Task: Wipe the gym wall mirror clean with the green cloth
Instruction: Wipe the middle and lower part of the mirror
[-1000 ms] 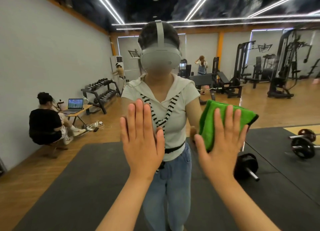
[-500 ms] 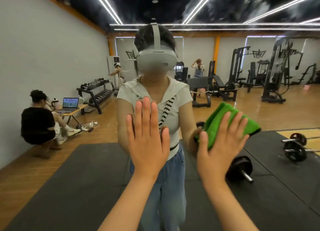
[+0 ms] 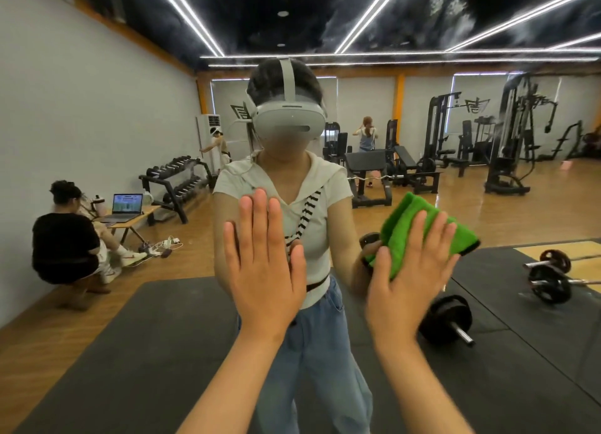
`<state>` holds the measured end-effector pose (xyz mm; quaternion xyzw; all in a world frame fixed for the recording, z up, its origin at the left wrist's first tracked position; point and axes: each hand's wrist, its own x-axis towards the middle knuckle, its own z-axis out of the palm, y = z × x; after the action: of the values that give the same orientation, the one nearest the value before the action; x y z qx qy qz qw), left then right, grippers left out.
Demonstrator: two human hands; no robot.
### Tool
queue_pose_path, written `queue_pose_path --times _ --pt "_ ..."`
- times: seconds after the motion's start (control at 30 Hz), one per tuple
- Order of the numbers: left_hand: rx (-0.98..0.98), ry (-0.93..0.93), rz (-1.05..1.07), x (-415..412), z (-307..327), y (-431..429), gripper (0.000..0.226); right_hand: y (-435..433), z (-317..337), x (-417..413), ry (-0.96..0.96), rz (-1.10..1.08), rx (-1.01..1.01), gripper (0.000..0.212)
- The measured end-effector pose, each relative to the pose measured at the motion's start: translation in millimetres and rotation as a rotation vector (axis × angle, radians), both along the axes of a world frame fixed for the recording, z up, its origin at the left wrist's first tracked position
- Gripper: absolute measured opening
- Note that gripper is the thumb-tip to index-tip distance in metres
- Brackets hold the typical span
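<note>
We have the green cloth (image 3: 419,230) folded thick and pressed flat to the mirror (image 3: 97,124) under our right hand (image 3: 408,271), out to the right of our reflection at about chest height. The fingers (image 3: 414,235) are spread across the cloth, so the grip is an open palm pinning it to the glass, not a clenched fist around it. Over the last second the cloth has turned from lying nearly level to tilting up and to the right, and its top edge now slants. We read that as the hand rolling through a wiping stroke, so this patch of glass is being covered.

Our left hand (image 3: 265,271) stays flat on the mirror just beside the right, fingers together and pointing up, with nothing in it; it looks to be bracing us. It has barely shifted.

Cloudy smears show high on the glass over the reflected ceiling (image 3: 452,14), well above where the cloth sits, so we judge that most of the wiping is still ahead. A reflected barbell (image 3: 445,320) lies on the dark floor mat (image 3: 130,352) below the cloth.
</note>
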<state>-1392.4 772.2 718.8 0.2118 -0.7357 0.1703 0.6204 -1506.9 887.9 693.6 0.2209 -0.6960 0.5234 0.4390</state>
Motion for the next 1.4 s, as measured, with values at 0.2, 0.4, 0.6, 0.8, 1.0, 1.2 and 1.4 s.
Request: queue_pose_path --times 0.2,0.4,0.6,0.8,1.0,1.2,1.4 --pt "0.018 0.010 -0.011 1 3 4 0.064 1 -33 12 0.402 0.092 0.388 0.074" --pt "0.027 0.018 -0.052 -6 4 33 0.069 54 14 -53 0.166 0.045 0.151 0.067" --pt "-0.110 -0.170 -0.079 -69 30 85 0.070 57 -25 -55 0.423 0.086 0.388 0.066" --pt "-0.171 -0.193 0.035 -95 31 86 0.066 114 10 -130 0.167 -0.013 0.151 0.070" --pt "-0.160 -0.191 0.015 -96 29 84 0.063 73 -2 -83 0.261 -0.004 0.253 0.060" --pt "-0.158 -0.181 0.011 -96 28 84 0.064 112 10 -122 0.496 0.001 0.445 0.058" --pt "-0.166 -0.175 -0.016 -97 28 83 0.059 83 38 -91 0.267 -0.012 0.230 0.061"
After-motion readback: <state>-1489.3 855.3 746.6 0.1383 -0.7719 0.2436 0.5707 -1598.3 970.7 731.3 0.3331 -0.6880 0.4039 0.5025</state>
